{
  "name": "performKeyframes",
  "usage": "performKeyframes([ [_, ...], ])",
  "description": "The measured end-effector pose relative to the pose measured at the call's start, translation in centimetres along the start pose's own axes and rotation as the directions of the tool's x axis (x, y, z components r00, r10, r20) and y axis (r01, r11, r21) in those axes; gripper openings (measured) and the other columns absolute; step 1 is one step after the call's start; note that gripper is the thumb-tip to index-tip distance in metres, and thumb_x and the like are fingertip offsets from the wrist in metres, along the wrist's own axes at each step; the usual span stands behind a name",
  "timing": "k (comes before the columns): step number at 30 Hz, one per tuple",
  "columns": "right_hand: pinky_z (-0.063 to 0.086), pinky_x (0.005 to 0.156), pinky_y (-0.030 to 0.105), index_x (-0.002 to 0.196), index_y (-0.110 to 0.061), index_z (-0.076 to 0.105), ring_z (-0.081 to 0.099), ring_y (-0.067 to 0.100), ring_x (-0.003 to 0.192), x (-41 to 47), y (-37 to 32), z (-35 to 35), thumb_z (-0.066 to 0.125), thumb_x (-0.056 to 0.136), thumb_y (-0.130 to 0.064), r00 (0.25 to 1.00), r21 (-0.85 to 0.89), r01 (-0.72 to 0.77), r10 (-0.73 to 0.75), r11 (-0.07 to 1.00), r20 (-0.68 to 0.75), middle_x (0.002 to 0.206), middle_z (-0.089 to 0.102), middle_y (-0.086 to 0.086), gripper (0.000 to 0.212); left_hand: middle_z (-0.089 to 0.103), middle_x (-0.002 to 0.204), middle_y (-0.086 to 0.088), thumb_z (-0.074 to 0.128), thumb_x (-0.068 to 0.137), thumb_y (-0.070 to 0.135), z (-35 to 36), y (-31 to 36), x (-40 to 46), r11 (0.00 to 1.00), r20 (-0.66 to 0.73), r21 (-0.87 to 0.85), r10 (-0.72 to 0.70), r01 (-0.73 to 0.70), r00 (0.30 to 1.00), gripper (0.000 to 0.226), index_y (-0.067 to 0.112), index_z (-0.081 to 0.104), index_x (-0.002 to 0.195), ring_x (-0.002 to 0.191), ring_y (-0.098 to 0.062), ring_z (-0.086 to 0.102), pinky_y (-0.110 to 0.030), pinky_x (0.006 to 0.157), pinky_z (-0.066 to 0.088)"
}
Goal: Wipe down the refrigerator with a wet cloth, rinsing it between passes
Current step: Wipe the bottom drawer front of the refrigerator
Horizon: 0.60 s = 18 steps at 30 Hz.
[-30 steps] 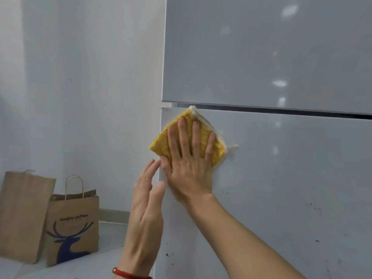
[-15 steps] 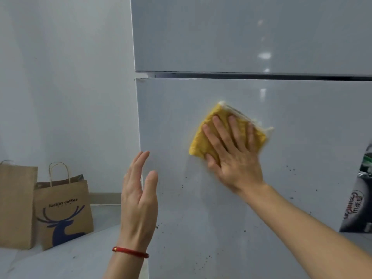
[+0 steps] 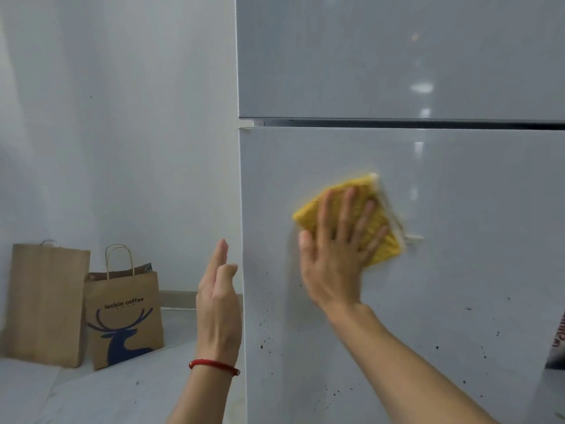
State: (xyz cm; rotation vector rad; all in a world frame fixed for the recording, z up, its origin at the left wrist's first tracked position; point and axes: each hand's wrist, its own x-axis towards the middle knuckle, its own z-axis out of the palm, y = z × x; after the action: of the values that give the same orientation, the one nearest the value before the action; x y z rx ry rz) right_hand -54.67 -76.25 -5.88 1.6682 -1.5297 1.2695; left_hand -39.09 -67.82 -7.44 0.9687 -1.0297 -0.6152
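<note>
A glossy grey refrigerator (image 3: 458, 209) fills the right side, with a dark gap between its upper and lower doors. My right hand (image 3: 333, 255) presses a folded yellow cloth (image 3: 379, 221) flat against the lower door, fingers spread straight over it. The cloth's white edge trails to the right. My left hand (image 3: 218, 304), with a red string at the wrist, hovers upright beside the door's left edge, fingers straight, holding nothing. Small dark specks dot the lower door below and to the right of the cloth.
Two brown paper bags stand on the floor by the white wall at lower left: a plain bag (image 3: 46, 304) and one printed with a blue deer (image 3: 125, 319). A red-lettered object (image 3: 559, 341) shows at the right edge.
My right hand slid the cloth from the lower door's top left corner down and rightward across the door. My left hand stayed hovering by the door's left edge.
</note>
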Motion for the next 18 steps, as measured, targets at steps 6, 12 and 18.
performKeyframes([
  [6,-0.012,0.122,0.063,0.165,-0.028,0.010,-0.008,0.033,0.159,-0.7,-4.1,2.3,0.037,0.107,-0.048,0.804,-0.088,0.587,-0.568,0.805,0.177,0.173,-0.002,-0.002,0.067,0.038,0.157,0.019,0.036,0.101,0.024,0.7,-0.1,-0.2,0.993,-0.015,0.096,0.075,-0.074,0.997,0.055,0.025,0.038,0.156,0.137,0.012,0.037,-0.006,0.105,0.029],
  [12,0.010,0.127,0.056,0.163,-0.031,0.025,0.010,0.022,0.159,0.9,5.3,-0.7,0.041,0.108,-0.039,0.584,-0.093,0.811,-0.787,0.578,0.201,0.171,0.018,-0.009,0.057,0.034,0.160,0.021,0.035,0.106,0.014,2.1,-0.2,-1.5,0.984,0.010,0.152,0.087,-0.088,0.996,0.054,0.033,0.036,0.156,0.144,0.009,0.028,-0.018,0.119,0.024],
  [18,0.011,0.123,0.062,0.162,-0.032,0.026,0.012,0.030,0.159,-2.2,16.7,-4.2,0.044,0.099,-0.052,0.889,-0.206,0.459,-0.443,0.865,0.117,0.171,0.019,-0.004,0.069,0.053,0.127,0.040,0.036,0.104,0.019,1.1,-0.6,-1.1,0.994,0.041,0.106,-0.027,0.022,0.999,0.054,0.045,0.038,0.151,0.110,0.024,0.050,-0.014,0.100,0.042],
])
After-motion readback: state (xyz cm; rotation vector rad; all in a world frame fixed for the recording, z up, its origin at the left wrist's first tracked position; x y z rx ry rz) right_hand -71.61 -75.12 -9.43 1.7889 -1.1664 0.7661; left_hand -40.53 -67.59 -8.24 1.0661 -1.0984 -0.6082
